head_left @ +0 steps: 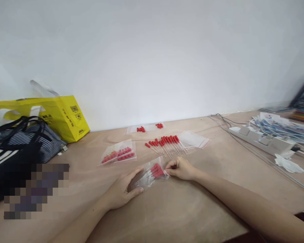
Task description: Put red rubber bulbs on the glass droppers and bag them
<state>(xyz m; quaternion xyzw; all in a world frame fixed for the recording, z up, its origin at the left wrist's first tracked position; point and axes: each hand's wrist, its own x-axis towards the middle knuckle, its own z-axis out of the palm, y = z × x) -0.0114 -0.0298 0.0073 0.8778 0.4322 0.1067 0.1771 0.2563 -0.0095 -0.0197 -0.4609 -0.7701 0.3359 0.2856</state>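
A clear zip-lock bag (147, 175) lies on the table with several red-bulbed droppers (157, 170) inside, their bulbs toward its zip end. My left hand (120, 190) holds the bag's bottom end between the thumb on the near side and the fingers on the far side. At the red-lined zip edge, my right hand (181, 169) pinches the bag's corner with its thumb and forefinger. Just beyond lies a fanned row of loose droppers (168, 145) with red bulbs and clear stems. Filled bags (120, 153) of droppers overlap to the left.
Flat zip bags (195, 140) lie right of the loose droppers. Another bag with red-bulbed droppers (149, 128) is by the wall. A yellow bag (66, 118) and a dark striped bag (22, 148) stand left. A white power strip (263, 140) with cables and packets (281, 125) occupies the right.
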